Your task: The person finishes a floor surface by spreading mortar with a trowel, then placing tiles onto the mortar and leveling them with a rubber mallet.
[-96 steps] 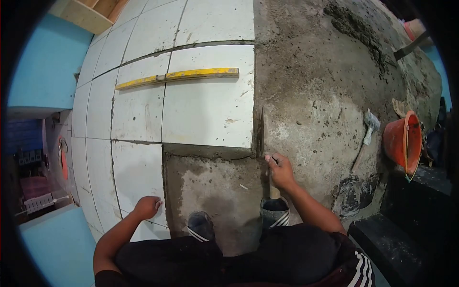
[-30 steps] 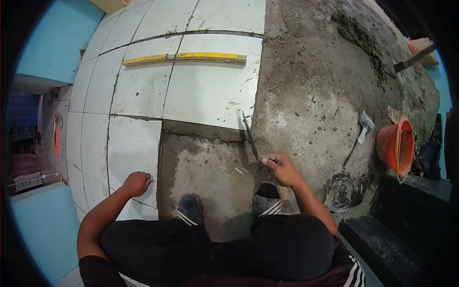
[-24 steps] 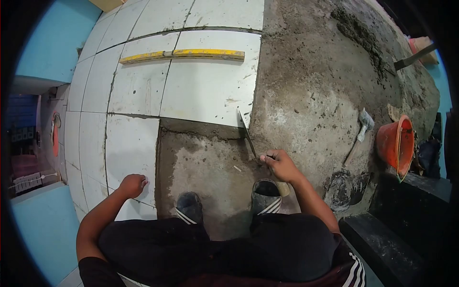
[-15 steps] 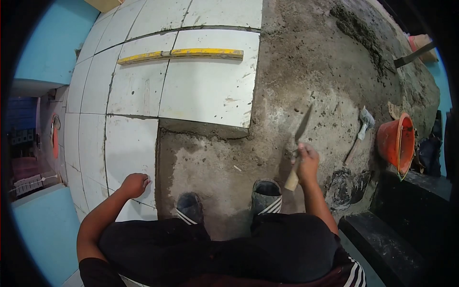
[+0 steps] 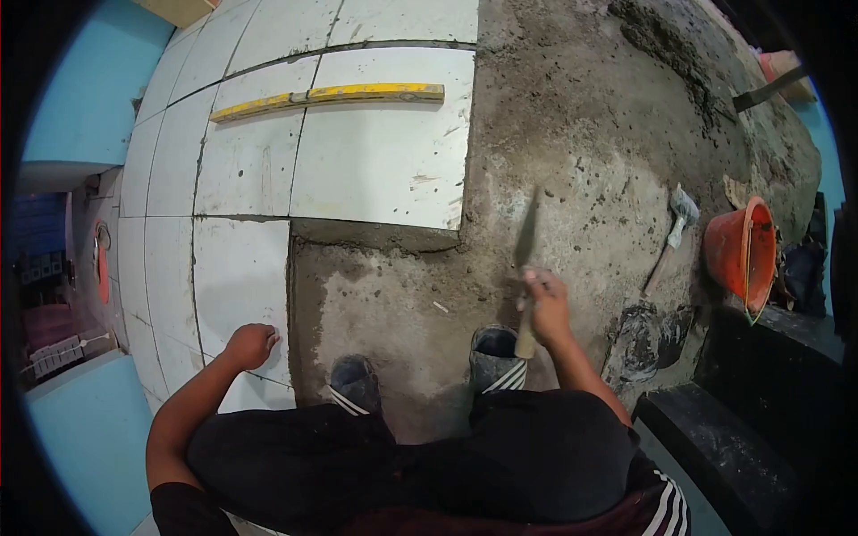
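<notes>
My right hand (image 5: 547,304) is wrapped round a trowel (image 5: 528,234) above the rough cement floor, its blade pointing forward and its wooden handle hanging near my right shoe. My left hand (image 5: 254,346) is closed over a white tile (image 5: 239,277) at the left, near that tile's right edge; something small and pale may be at its fingertips, too small to name. Ahead, a yellow level (image 5: 375,93) lies across white tiles. Grey mortar (image 5: 384,239) shows along the front edge of the large tile.
An orange bucket (image 5: 740,253) stands at the right. A hammer-like tool (image 5: 670,241) with a pale, coated head lies beside it. Dark steps (image 5: 715,438) are at the lower right. Wet mortar (image 5: 666,54) lies at the upper right. My shoes (image 5: 497,359) rest on the cement.
My right hand has moved left with the trowel, whose blade now points more straight ahead. The left hand stays in nearly the same place. The view has shifted slightly.
</notes>
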A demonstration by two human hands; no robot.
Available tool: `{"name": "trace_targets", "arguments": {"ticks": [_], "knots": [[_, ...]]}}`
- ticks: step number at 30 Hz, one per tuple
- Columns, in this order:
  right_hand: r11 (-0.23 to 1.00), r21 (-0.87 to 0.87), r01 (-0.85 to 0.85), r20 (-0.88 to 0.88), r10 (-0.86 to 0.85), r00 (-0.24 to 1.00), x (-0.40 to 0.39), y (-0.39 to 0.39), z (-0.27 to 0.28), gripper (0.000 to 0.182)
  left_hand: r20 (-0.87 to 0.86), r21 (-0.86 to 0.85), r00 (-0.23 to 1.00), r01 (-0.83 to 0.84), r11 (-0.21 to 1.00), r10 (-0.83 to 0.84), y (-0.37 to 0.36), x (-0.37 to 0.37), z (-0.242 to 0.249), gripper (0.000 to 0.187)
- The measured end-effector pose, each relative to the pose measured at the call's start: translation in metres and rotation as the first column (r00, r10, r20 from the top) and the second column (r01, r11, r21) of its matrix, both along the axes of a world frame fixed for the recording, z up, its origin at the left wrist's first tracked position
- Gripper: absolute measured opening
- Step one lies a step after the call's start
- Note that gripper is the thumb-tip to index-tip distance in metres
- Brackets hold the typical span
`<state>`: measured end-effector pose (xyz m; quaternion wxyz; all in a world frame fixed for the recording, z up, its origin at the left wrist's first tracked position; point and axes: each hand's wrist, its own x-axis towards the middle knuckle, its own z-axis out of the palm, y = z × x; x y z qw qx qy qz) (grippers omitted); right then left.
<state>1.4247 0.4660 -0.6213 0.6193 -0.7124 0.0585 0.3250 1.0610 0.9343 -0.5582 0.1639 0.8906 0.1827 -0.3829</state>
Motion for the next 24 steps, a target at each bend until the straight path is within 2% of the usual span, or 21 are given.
{"name": "trace_targets", "arguments": {"ticks": [2, 6, 9, 12, 15, 24], "knots": [[0.981, -0.041, -0.188, -0.013, 0.188, 0.982, -0.008, 0.02, 0.002, 0.029, -0.011, 0.004, 1.0, 0.009, 1.0, -0.009, 0.001, 0.001, 0.001, 0.03], [0.964, 0.031, -0.266, -0.081, 0.268, 0.96, -0.012, 0.046, -0.015, 0.029, -0.001, 0.002, 1.0, -0.001, 1.0, 0.001, 0.001, -0.001, 0.003, 0.03], [0.974, 0.131, -0.186, -0.057, 0.195, 0.979, -0.018, 0.049, -0.018, 0.03, 0.014, -0.003, 1.0, 0.005, 1.0, -0.005, 0.003, -0.003, 0.0, 0.029], [0.952, 0.232, -0.198, -0.11, 0.228, 0.967, -0.021, 0.046, -0.011, 0.03, 0.01, -0.006, 1.0, -0.001, 1.0, 0.001, 0.002, -0.006, 0.0, 0.029], [0.935, 0.204, -0.29, -0.094, 0.314, 0.945, -0.027, 0.046, -0.019, 0.031, 0.01, -0.013, 1.0, 0.005, 1.0, -0.005, 0.003, -0.006, -0.004, 0.028], [0.961, 0.212, -0.176, -0.166, 0.213, 0.963, -0.031, 0.05, -0.013, 0.032, 0.031, -0.033, 0.999, 0.019, 0.999, -0.018, 0.0, -0.002, -0.003, 0.027]]}}
